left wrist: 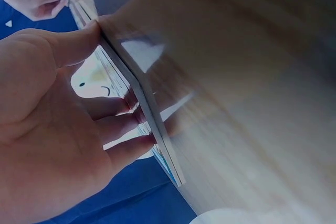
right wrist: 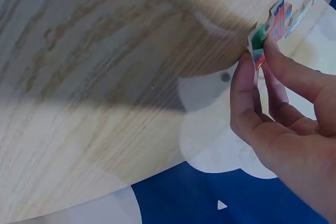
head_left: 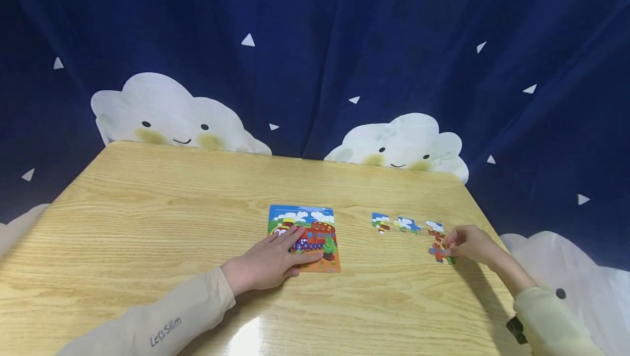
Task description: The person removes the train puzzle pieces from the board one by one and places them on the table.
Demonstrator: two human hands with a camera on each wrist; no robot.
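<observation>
My left hand (head_left: 275, 257) lies across a square picture puzzle board (head_left: 322, 230) showing a red train under a blue sky. Its fingers spread over the picture, and in the left wrist view the thumb and fingertips meet the board's thin layered edge (left wrist: 142, 87). Off to the right, my right hand (head_left: 470, 244) pinches a puzzle piece (right wrist: 257, 43) with green and blue on it between thumb and fingers. Right beside those fingertips is a red and blue piece (head_left: 436, 253). A cloud-printed piece (head_left: 435, 227) lies just beyond.
Between the board and my right hand, two more loose pieces, one with a cloud and red (head_left: 380, 221) and one mostly blue and white (head_left: 407, 225), lie on the wooden table (head_left: 172, 208). Behind the table's far edge hangs a dark blue curtain (head_left: 295, 44) with smiling clouds.
</observation>
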